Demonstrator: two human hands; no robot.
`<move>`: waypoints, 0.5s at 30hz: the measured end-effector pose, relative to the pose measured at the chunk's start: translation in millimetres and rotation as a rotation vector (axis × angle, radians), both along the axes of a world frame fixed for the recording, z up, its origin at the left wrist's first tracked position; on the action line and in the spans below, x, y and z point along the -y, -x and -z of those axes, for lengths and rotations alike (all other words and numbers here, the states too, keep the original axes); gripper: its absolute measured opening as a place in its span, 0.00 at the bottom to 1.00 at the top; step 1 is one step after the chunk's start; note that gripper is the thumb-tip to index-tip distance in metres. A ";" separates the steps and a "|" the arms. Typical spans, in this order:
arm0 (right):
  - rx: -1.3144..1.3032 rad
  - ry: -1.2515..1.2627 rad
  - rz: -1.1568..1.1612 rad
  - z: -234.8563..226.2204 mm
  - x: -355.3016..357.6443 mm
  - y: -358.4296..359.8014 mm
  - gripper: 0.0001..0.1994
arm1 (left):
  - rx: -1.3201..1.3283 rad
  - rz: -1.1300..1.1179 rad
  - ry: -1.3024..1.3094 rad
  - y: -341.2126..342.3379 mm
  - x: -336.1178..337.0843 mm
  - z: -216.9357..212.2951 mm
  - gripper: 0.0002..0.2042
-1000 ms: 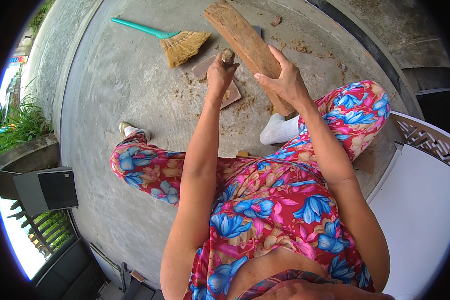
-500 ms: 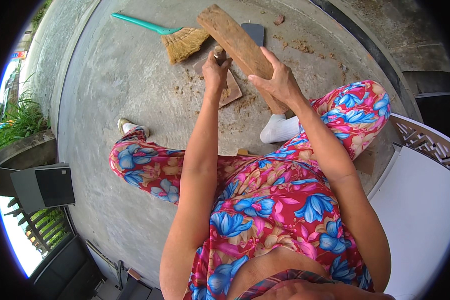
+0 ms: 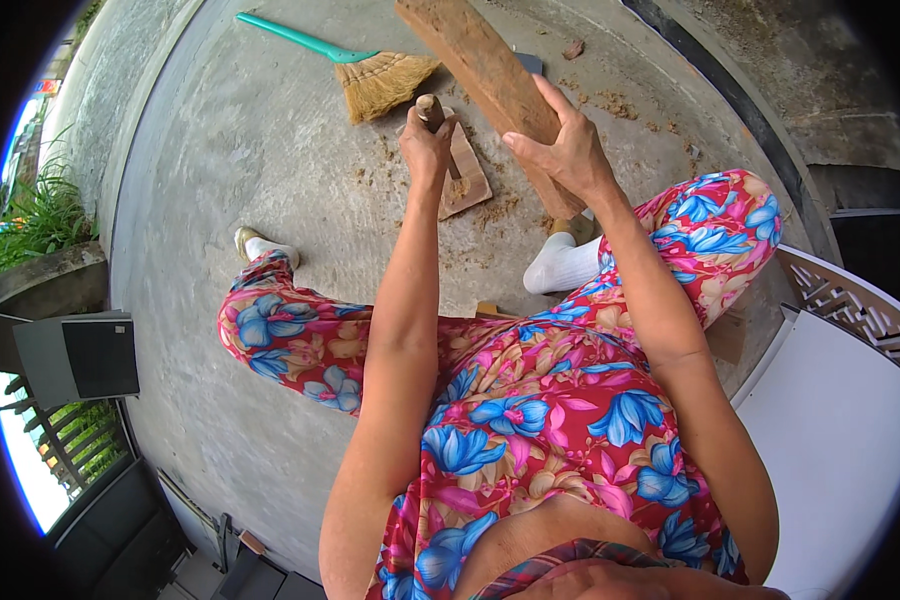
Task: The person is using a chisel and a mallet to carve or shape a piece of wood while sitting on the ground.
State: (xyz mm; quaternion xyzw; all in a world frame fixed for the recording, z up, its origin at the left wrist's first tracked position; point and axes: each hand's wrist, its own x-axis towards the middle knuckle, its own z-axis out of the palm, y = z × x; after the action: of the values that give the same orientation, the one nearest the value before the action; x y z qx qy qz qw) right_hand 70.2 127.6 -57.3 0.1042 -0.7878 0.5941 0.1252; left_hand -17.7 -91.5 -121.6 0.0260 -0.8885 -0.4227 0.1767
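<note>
My left hand [image 3: 426, 150] is closed around the wooden handle of a chisel [image 3: 429, 108], held upright. Its blade [image 3: 454, 165] runs down to a small wooden board [image 3: 472, 186] lying on the concrete floor. With fingers and thumb, my right hand [image 3: 570, 155] grips a long, thick wooden block [image 3: 490, 85], raised and slanting above the floor, apart from the chisel. The block's far end passes out of the top of the picture. Wood chips [image 3: 500, 206] lie around the board.
A soft broom [image 3: 385, 85] with a green handle lies beyond my left hand. Behind the raised block a dark flat piece [image 3: 530, 63] is partly hidden. More shavings [image 3: 615, 103] are scattered at the far right. A white panel [image 3: 830, 420] stands at my right side.
The wooden block in my right hand has lifted and looks nearer and larger. My left hand keeps its hold on the chisel over the board. The view has shifted slightly.
</note>
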 end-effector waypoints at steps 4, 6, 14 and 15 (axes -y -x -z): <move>-0.011 0.044 0.012 1.8 9.8 4.1 0.45 | 0.042 -0.035 -0.016 3.6 4.2 7.7 0.18; 0.005 -0.100 0.032 19.0 15.9 7.8 0.45 | 0.015 -0.037 -0.030 3.5 3.7 12.3 0.17; 0.079 -0.238 -0.066 22.2 18.4 3.3 0.45 | -0.099 -0.079 -0.020 2.1 1.8 6.4 0.16; 0.038 -0.182 -0.015 19.9 17.3 4.6 0.45 | -0.096 -0.093 -0.043 5.0 -0.5 5.1 0.19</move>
State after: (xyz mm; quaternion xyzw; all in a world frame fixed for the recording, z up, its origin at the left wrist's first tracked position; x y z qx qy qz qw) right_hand 65.6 110.3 -77.2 0.1098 -0.8399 0.5228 0.0957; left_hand -22.8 -91.1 -126.7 0.0508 -0.8677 -0.4336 0.2378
